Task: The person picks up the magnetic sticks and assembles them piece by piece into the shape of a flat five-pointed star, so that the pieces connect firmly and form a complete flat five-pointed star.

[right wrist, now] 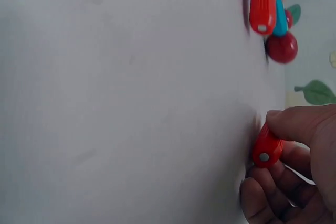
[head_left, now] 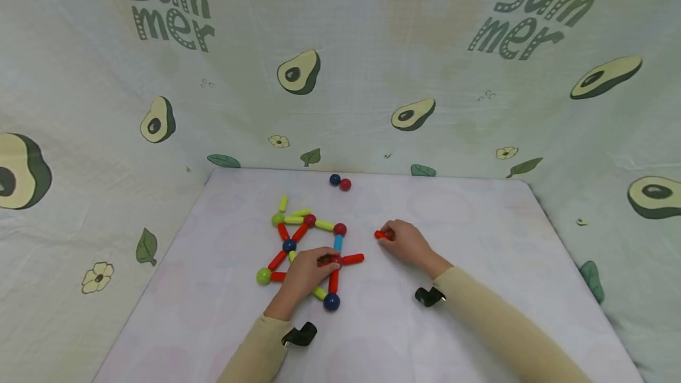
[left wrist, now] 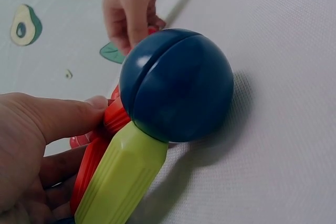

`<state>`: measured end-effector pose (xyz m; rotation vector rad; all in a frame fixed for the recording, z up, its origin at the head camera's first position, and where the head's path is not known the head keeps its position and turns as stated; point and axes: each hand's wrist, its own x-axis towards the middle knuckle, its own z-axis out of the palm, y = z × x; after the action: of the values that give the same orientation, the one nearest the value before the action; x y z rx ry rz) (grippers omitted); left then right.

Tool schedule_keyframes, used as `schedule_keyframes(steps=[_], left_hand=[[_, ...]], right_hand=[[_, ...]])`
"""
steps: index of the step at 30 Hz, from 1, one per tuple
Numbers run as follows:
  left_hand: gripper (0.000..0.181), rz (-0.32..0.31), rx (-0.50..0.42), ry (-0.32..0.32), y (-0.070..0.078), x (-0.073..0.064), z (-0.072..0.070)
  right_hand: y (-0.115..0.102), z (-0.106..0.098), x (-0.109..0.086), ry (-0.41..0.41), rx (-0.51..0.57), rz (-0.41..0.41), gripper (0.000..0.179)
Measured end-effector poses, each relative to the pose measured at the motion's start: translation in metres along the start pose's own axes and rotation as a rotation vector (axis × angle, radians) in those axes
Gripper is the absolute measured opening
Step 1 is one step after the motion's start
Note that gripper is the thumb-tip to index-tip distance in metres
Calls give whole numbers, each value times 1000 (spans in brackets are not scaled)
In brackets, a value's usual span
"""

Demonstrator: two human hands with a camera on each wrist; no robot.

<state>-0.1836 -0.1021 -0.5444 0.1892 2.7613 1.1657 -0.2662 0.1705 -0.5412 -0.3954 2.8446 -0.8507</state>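
On the table lies a flat frame of coloured magnetic rods and balls. My left hand [head_left: 305,272] reaches over its middle and pinches a red magnetic rod [head_left: 322,262] beside a red ball [head_left: 337,260]; the palm hides part of the frame. In the left wrist view, a blue ball [left wrist: 181,87] and a yellow-green rod [left wrist: 123,174] stand before the fingers. To the right of the frame, my right hand [head_left: 408,245] pinches another red rod [right wrist: 266,148] between thumb and fingers, close to the tabletop. A red rod [head_left: 353,259] sticks out from the frame toward that hand.
Behind the frame, a loose blue ball [head_left: 334,179] and a red ball [head_left: 345,184] sit side by side near the table's back edge. A yellow-green rod [head_left: 284,203] points backward from the frame's far left corner. Avocado-printed cloth [head_left: 351,28] surrounds the white table [head_left: 457,336].
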Motion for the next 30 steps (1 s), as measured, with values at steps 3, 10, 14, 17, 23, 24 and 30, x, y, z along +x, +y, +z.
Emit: schedule_keyframes(steps=[3,10,14,17,23,24,30], left_hand=[[30,0,6,-1,2,0,0],[30,1,24,8,3,0,-1],[29,7,21,10,2,-1,-2],[29,7,25,16,2,-1,-2],[30,12,27,23,1,0,-2],[30,12,24,20,1,0,-1],[30,-5,32,10,1,0,2]], right_hand=[[-16,11,5,-26,61,-23,23],[-45,24,20,-39,112,-84,20],[-50,30,25,-44,96,-84,22],[-50,32,27,-41,102,-82,22],[-42,30,37,0,143,-36,22],[-40,29,40,16,152,-23,22],[-27,21,68,66,187,32,32]])
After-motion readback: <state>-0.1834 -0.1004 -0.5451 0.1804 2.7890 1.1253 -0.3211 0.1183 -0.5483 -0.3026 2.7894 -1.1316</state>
